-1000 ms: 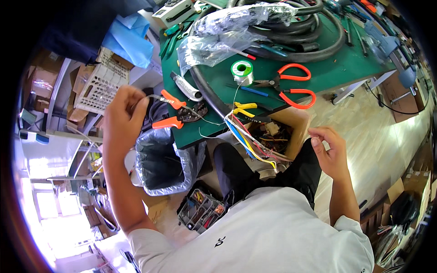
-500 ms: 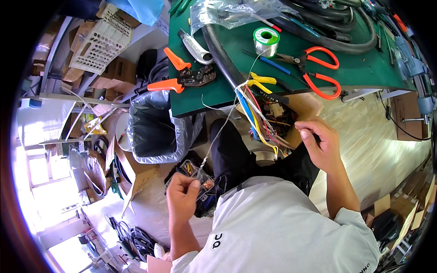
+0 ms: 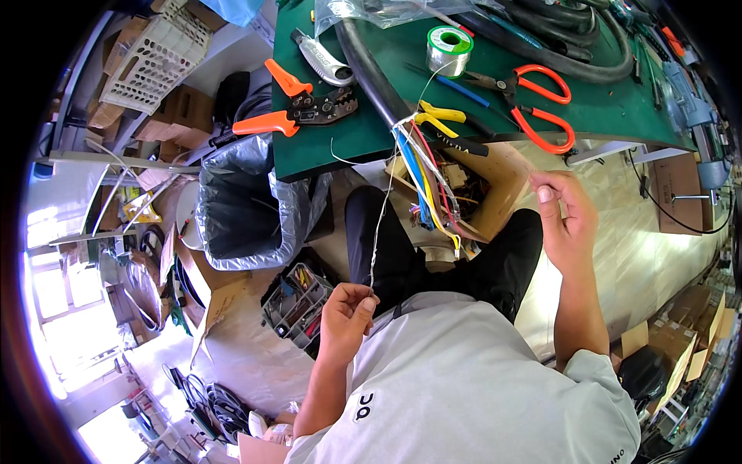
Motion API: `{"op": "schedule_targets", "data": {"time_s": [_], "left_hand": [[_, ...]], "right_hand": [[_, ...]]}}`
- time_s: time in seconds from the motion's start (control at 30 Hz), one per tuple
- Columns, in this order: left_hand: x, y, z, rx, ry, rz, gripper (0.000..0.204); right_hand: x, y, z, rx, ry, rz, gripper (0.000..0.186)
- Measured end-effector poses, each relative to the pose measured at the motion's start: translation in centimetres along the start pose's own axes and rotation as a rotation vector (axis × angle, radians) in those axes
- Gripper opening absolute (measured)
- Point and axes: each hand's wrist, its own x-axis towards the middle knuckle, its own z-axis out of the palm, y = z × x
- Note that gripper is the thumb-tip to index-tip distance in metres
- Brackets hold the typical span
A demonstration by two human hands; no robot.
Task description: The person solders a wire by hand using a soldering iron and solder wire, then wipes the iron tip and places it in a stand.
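The end of a thick black cable (image 3: 369, 73) hangs over the table's near edge, its red, blue, yellow and white wires (image 3: 425, 185) fanned out below. From the stripped end a thin, twisted whitish strand (image 3: 381, 224) runs down to my left hand (image 3: 348, 319), which pinches its lower end between thumb and fingers. My right hand (image 3: 570, 220) is raised to the right of the wires, apart from them. Its thumb and fingertips are drawn together; anything between them is too small to make out. Yellow-and-black pliers (image 3: 447, 124) lie just beside the cable end.
On the green table (image 3: 309, 158) lie an orange-handled crimping tool (image 3: 305, 108), a utility knife (image 3: 323, 60), a solder spool (image 3: 449, 52) and red-handled shears (image 3: 533, 100). Below stand a lined bin (image 3: 247, 205), a cardboard box (image 3: 502, 193) with scraps and a tool tray (image 3: 297, 301).
My left hand has moved right with the strand, which now hangs more steeply. My right hand has risen and shifted right, away from the wires. The whole view has shifted slightly.
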Motion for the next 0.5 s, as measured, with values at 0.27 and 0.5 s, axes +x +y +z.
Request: {"op": "schedule_targets", "data": {"time_s": [0.27,0.5], "left_hand": [[0.0,-2.3,-0.6,-0.049,0.01,-0.006,0.023],[-0.1,-2.6,0.0,-0.064,0.015,0.011,0.023]], "right_hand": [[2.4,0.4,-1.1,-0.307,0.056,-0.096,0.02],[9.6,2.3,-1.2,-0.588,-0.074,-0.297,0.039]]}}
